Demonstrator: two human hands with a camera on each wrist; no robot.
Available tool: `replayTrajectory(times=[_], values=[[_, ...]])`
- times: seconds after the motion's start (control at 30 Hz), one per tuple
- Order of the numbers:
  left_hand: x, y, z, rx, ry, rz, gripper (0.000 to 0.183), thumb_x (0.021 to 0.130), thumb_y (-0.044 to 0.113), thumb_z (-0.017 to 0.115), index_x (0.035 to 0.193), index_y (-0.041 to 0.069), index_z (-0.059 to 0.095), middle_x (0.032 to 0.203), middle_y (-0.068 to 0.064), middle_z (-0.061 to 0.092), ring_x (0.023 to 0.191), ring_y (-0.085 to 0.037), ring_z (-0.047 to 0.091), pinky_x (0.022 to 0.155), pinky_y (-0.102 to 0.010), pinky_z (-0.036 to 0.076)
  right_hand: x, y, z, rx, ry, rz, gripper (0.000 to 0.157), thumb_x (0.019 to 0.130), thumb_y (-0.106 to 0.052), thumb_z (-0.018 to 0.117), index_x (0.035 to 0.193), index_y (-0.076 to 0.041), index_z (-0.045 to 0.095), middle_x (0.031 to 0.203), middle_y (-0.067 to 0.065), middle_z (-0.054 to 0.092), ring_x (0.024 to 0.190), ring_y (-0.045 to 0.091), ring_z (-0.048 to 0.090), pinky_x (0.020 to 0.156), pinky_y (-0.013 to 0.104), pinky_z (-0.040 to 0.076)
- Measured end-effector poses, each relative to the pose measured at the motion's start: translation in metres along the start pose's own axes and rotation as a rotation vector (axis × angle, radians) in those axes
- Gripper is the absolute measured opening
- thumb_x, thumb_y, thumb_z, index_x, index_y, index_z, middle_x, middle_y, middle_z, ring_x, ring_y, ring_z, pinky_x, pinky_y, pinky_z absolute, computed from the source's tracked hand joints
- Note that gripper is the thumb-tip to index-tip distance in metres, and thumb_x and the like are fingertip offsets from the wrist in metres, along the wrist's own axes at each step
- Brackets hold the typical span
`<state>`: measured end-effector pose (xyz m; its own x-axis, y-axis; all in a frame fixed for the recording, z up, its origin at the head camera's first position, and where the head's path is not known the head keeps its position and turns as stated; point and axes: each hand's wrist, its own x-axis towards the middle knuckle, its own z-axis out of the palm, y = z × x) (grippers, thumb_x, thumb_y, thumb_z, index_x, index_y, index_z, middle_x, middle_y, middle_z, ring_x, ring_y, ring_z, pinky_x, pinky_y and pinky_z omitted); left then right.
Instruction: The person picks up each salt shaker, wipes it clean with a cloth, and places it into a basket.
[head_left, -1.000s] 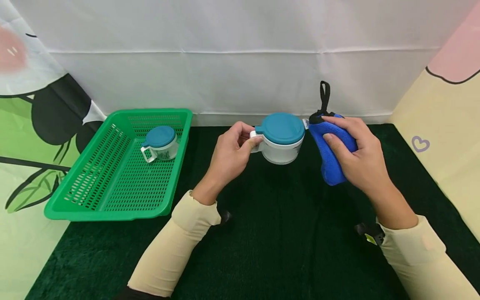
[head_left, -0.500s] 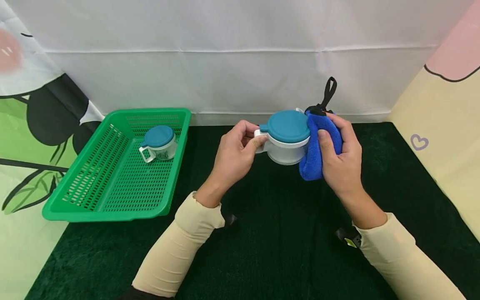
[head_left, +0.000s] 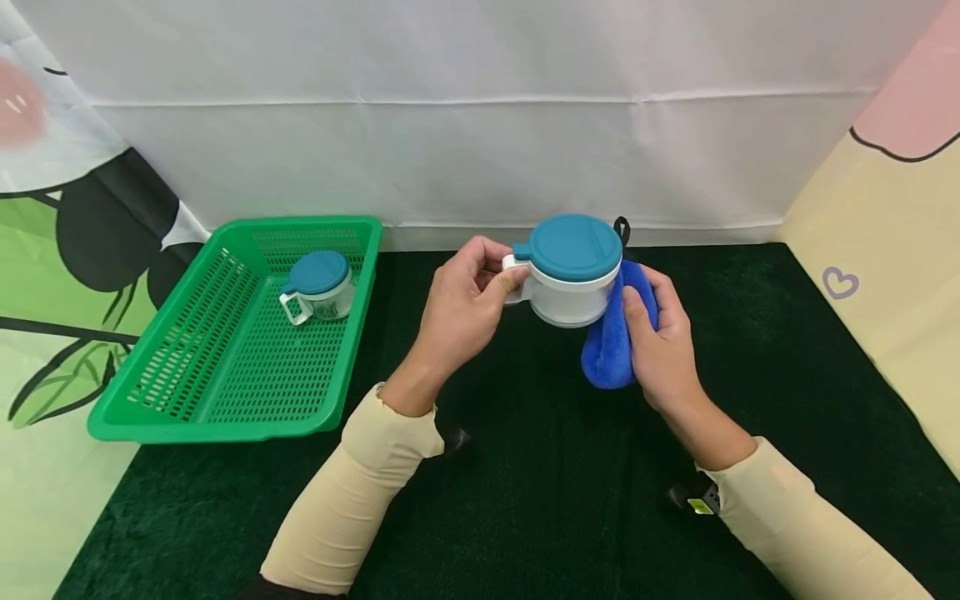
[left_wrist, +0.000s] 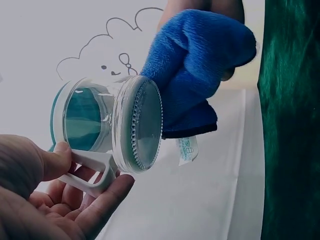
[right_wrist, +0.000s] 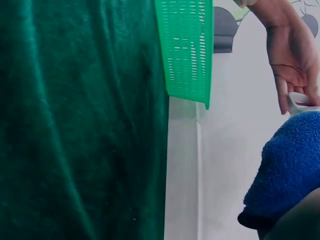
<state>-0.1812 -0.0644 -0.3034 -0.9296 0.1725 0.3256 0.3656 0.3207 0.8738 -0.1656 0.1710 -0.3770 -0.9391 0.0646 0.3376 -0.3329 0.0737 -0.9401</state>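
My left hand (head_left: 467, 312) pinches the white handle of a clear jar (head_left: 572, 302) with a blue lid (head_left: 576, 247). The jar is held up over the cloth-covered table, lid upward in the head view; its ribbed glass base shows in the left wrist view. On its right side my right hand (head_left: 663, 346) grips a folded blue towel (head_left: 611, 342), laid against the jar's wall. The towel's black hanging loop (head_left: 622, 229) sticks up behind the lid, and a white label (left_wrist: 187, 150) dangles from it. Much of the right hand's fingers is hidden behind the towel.
A green plastic basket (head_left: 217, 432) stands on the left of the dark green cloth (head_left: 540, 500). Inside it, toward the back right, is a similar lidded jar (head_left: 330, 304). A white curtain (head_left: 480, 167) closes off the back.
My right hand has come left with the towel, bringing it against the jar, then slid lower and nearer along its side. The left hand and jar have shifted only slightly.
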Motion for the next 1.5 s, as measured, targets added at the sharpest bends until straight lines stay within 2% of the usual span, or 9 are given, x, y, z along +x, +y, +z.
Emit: replayTrajectory(times=[0.1, 0.2, 0.5, 0.6, 0.7, 0.97, 1.17, 1.33, 1.5], values=[[0.0, -0.002, 0.001, 0.014, -0.007, -0.003, 0.018, 0.102, 0.017, 0.067, 0.113, 0.004, 0.062, 0.104, -0.007, 0.066, 0.087, -0.02, 0.063, 0.083, -0.035, 0.058, 0.004, -0.006, -0.003, 0.019, -0.005, 0.011, 0.039, 0.111, -0.031, 0.047, 0.145, -0.012, 0.049, 0.139, 0.01, 0.05, 0.122, 0.029, 0.051, 0.096, 0.04, 0.047], [0.001, -0.005, 0.003, 0.036, -0.014, -0.003, 0.019, 0.102, 0.019, 0.067, 0.114, 0.004, 0.061, 0.104, -0.006, 0.066, 0.087, -0.019, 0.064, 0.082, -0.035, 0.058, 0.009, -0.015, -0.006, 0.032, 0.011, -0.02, 0.037, 0.11, -0.028, 0.049, 0.143, -0.011, 0.052, 0.137, 0.01, 0.052, 0.12, 0.03, 0.052, 0.094, 0.038, 0.049], [0.0, -0.009, 0.008, 0.074, -0.028, 0.003, 0.021, 0.102, 0.02, 0.067, 0.115, 0.005, 0.061, 0.104, -0.005, 0.067, 0.088, -0.018, 0.063, 0.079, -0.035, 0.057, 0.024, -0.04, -0.011, 0.125, 0.078, -0.241, 0.031, 0.107, -0.013, 0.055, 0.137, -0.007, 0.059, 0.131, 0.015, 0.057, 0.114, 0.032, 0.053, 0.092, 0.035, 0.048], [0.0, -0.01, 0.008, 0.074, -0.023, 0.0, 0.02, 0.102, 0.02, 0.068, 0.115, 0.006, 0.061, 0.104, -0.005, 0.067, 0.088, -0.018, 0.063, 0.079, -0.035, 0.057, 0.024, -0.042, -0.01, 0.138, 0.087, -0.276, 0.031, 0.106, -0.01, 0.056, 0.136, -0.007, 0.06, 0.13, 0.017, 0.057, 0.115, 0.032, 0.053, 0.093, 0.035, 0.048], [0.001, -0.009, 0.008, 0.062, -0.012, 0.007, 0.02, 0.102, 0.02, 0.068, 0.114, 0.005, 0.062, 0.104, -0.005, 0.067, 0.088, -0.018, 0.063, 0.08, -0.035, 0.057, 0.021, -0.036, -0.008, 0.107, 0.09, -0.25, 0.031, 0.106, -0.012, 0.055, 0.137, -0.007, 0.058, 0.131, 0.014, 0.058, 0.115, 0.031, 0.054, 0.094, 0.035, 0.048], [0.001, -0.002, 0.002, -0.008, 0.005, 0.027, 0.019, 0.101, 0.016, 0.068, 0.114, 0.002, 0.062, 0.106, -0.007, 0.068, 0.088, -0.02, 0.064, 0.083, -0.036, 0.058, 0.009, -0.008, -0.004, 0.02, 0.041, -0.098, 0.034, 0.11, -0.02, 0.049, 0.142, -0.008, 0.053, 0.134, 0.009, 0.056, 0.117, 0.029, 0.055, 0.093, 0.037, 0.05], [0.0, -0.003, 0.002, 0.003, -0.003, 0.017, 0.018, 0.102, 0.017, 0.067, 0.113, 0.003, 0.062, 0.104, -0.007, 0.068, 0.087, -0.019, 0.064, 0.082, -0.036, 0.058, 0.004, 0.003, -0.003, -0.004, -0.005, -0.003, 0.037, 0.111, -0.026, 0.047, 0.144, -0.01, 0.05, 0.137, 0.01, 0.052, 0.121, 0.028, 0.053, 0.095, 0.039, 0.049], [0.0, -0.008, 0.004, 0.015, -0.023, -0.009, 0.018, 0.103, 0.018, 0.066, 0.114, 0.004, 0.061, 0.104, -0.006, 0.066, 0.088, -0.019, 0.064, 0.083, -0.036, 0.057, 0.006, -0.003, -0.005, 0.011, -0.009, 0.014, 0.038, 0.111, -0.029, 0.048, 0.144, -0.011, 0.05, 0.138, 0.01, 0.051, 0.122, 0.028, 0.051, 0.095, 0.039, 0.048], [0.0, -0.013, 0.007, 0.035, -0.045, -0.015, 0.019, 0.103, 0.02, 0.066, 0.115, 0.005, 0.061, 0.103, -0.005, 0.066, 0.088, -0.018, 0.064, 0.083, -0.035, 0.057, 0.016, -0.02, -0.01, 0.054, 0.018, -0.042, 0.035, 0.11, -0.024, 0.05, 0.142, -0.009, 0.053, 0.136, 0.011, 0.052, 0.12, 0.029, 0.051, 0.094, 0.037, 0.048]])
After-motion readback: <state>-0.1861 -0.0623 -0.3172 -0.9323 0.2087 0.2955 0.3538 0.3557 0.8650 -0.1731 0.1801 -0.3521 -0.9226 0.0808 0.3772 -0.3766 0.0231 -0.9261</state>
